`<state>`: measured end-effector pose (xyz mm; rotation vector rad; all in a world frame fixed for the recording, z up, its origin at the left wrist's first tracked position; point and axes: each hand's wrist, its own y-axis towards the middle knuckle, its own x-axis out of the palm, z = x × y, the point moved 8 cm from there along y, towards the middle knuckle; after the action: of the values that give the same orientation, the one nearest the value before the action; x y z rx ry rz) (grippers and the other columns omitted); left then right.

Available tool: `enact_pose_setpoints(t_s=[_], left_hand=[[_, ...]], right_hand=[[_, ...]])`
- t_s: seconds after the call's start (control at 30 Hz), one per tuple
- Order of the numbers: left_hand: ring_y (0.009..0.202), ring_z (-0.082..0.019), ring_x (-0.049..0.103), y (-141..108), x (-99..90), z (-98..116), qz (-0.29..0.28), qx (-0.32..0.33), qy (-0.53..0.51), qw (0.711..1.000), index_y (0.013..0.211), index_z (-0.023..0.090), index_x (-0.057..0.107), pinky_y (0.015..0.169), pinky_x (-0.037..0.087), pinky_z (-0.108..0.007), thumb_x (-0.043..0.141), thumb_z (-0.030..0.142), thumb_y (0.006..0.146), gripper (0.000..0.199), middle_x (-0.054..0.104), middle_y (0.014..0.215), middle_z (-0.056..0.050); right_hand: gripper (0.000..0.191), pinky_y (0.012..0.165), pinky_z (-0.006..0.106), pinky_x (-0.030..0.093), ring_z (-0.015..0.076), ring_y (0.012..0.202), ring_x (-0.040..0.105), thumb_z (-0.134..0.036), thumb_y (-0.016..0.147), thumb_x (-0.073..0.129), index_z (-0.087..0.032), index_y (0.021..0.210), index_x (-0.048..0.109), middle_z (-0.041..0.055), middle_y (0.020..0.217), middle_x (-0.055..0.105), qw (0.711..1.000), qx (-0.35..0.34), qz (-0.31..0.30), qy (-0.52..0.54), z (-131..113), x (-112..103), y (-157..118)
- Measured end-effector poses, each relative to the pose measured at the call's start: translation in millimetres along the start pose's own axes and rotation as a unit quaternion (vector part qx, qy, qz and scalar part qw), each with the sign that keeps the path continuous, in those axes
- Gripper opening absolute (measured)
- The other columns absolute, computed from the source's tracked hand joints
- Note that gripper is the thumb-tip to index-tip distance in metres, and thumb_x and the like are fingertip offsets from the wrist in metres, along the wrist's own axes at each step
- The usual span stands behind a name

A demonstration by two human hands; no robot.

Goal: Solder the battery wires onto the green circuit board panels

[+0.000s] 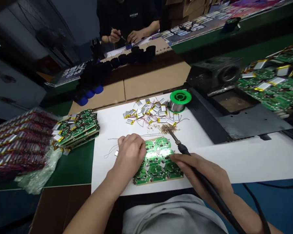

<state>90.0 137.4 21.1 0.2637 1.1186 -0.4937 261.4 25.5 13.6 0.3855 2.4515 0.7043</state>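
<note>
My left hand (132, 150) is curled closed at the upper left edge of a green circuit board panel (158, 162); its fingertips are hidden, so what they hold cannot be made out. Thin wire (111, 150) loops out beside this hand. A soldering iron (185, 150) with a black handle is gripped in my right hand (205, 170), over the board's right side. The iron's tip points away from me, at brown crumbs (164, 128) behind the board. Small silver battery cells (146, 110) with yellow ends and thin leads lie piled beyond.
A green solder spool (180, 97) stands beside the cells on the white sheet (246, 162). To the right is a black metal fixture (224, 94), with more circuit boards (278, 87) behind. Stacked boards (78, 126) and bundled cells (19, 143) are left. Across the bench, a co-worker's hands (135, 35) work.
</note>
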Motion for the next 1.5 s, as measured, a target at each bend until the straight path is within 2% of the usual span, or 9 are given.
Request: enact_pose_setpoints(t_s=[0.1, 0.17, 0.33, 0.5, 0.6, 0.73, 0.83, 0.97, 1.5], left_hand=[[0.085, -0.023, 0.071, 9, -15.9, -4, -0.036, 0.005, -0.027, 0.999, 0.085, 0.021, 0.070, 0.083, 0.050, -0.037, 0.054, 0.011, 0.096, 0.022, 0.077, 0.089, -0.003], [0.081, -0.023, 0.072, 18, -30.3, -10, -0.018, 0.002, -0.020, 1.000, 0.093, 0.022, 0.072, 0.074, 0.052, -0.033, 0.053, 0.014, 0.098, 0.021, 0.077, 0.087, -0.003], [0.109, -0.033, 0.065, 53, -43.5, -30, 0.060, -0.022, 0.029, 0.998, 0.108, 0.015, 0.072, 0.100, 0.050, -0.047, 0.059, 0.015, 0.095, 0.018, 0.070, 0.112, -0.015], [0.112, -0.034, 0.062, 69, -32.7, -40, 0.062, -0.038, 0.039, 0.997, 0.091, 0.016, 0.071, 0.101, 0.049, -0.050, 0.062, 0.013, 0.092, 0.010, 0.065, 0.107, -0.013], [0.113, -0.033, 0.062, 57, -41.0, -38, 0.067, -0.042, 0.032, 0.996, 0.084, 0.018, 0.065, 0.100, 0.047, -0.051, 0.057, 0.009, 0.092, 0.014, 0.066, 0.110, -0.012], [0.085, -0.022, 0.065, 21, -53.0, -26, 0.054, -0.029, -0.029, 0.998, 0.090, 0.022, 0.061, 0.085, 0.051, -0.038, 0.055, 0.017, 0.098, 0.011, 0.070, 0.089, -0.002], [0.079, -0.019, 0.062, -9, -49.2, -9, 0.032, 0.002, -0.115, 0.993, 0.090, 0.024, 0.063, 0.078, 0.049, -0.033, 0.057, 0.024, 0.100, 0.012, 0.071, 0.085, 0.000], [0.084, -0.019, 0.064, -37, -36.2, 11, 0.012, 0.049, -0.166, 0.985, 0.092, 0.025, 0.065, 0.086, 0.048, -0.034, 0.058, 0.022, 0.101, 0.012, 0.072, 0.087, 0.001], [0.089, -0.019, 0.063, -61, -10.5, 17, -0.055, 0.015, -0.260, 0.964, 0.097, 0.027, 0.068, 0.088, 0.047, -0.034, 0.061, 0.022, 0.102, 0.010, 0.072, 0.091, 0.003]], right_hand=[[0.032, 0.069, 0.030, 0.065, 0.0198, 0.079, 0.080, -0.016, 0.098, 0.065, -0.033, 0.124, 0.071, 0.0010, 0.100, 0.083, 1.000, 0.025, -0.003, 0.013, 0, -2, 1], [0.032, 0.071, 0.028, 0.065, 0.0192, 0.082, 0.081, -0.016, 0.097, 0.067, -0.031, 0.125, 0.071, 0.0010, 0.100, 0.083, 0.999, 0.035, -0.016, 0.023, 1, -2, 1], [0.026, 0.072, 0.027, 0.064, 0.0186, 0.085, 0.081, -0.019, 0.100, 0.066, -0.029, 0.123, 0.072, 0.0024, 0.102, 0.083, 0.998, 0.064, 0.000, 0.027, 6, -3, -1], [0.031, 0.067, 0.028, 0.065, 0.0187, 0.078, 0.081, -0.014, 0.097, 0.067, -0.030, 0.123, 0.073, 0.0016, 0.102, 0.084, 0.999, 0.015, 0.007, 0.028, -2, -5, 4], [0.036, 0.066, 0.030, 0.065, 0.0199, 0.076, 0.081, -0.013, 0.095, 0.067, -0.033, 0.124, 0.074, 0.0008, 0.101, 0.084, 1.000, 0.010, 0.008, 0.028, -2, -7, 6], [0.038, 0.070, 0.031, 0.066, 0.0201, 0.079, 0.081, -0.012, 0.096, 0.066, -0.034, 0.127, 0.072, 0.0012, 0.103, 0.084, 0.999, 0.012, 0.002, 0.031, -3, -7, 7], [0.030, 0.070, 0.029, 0.064, 0.0190, 0.081, 0.079, -0.014, 0.098, 0.065, -0.033, 0.121, 0.073, 0.0024, 0.098, 0.082, 0.999, 0.027, -0.005, 0.032, -2, -5, 9], [0.021, 0.070, 0.029, 0.062, 0.0163, 0.073, 0.074, -0.022, 0.097, 0.070, -0.030, 0.116, 0.072, 0.0022, 0.093, 0.078, 0.996, 0.070, -0.034, 0.036, -2, 6, 15], [0.024, 0.074, 0.030, 0.064, 0.0163, 0.082, 0.076, -0.024, 0.092, 0.076, -0.028, 0.107, 0.058, -0.0007, 0.091, 0.075, 0.954, 0.161, -0.057, 0.247, -14, 28, 22]])
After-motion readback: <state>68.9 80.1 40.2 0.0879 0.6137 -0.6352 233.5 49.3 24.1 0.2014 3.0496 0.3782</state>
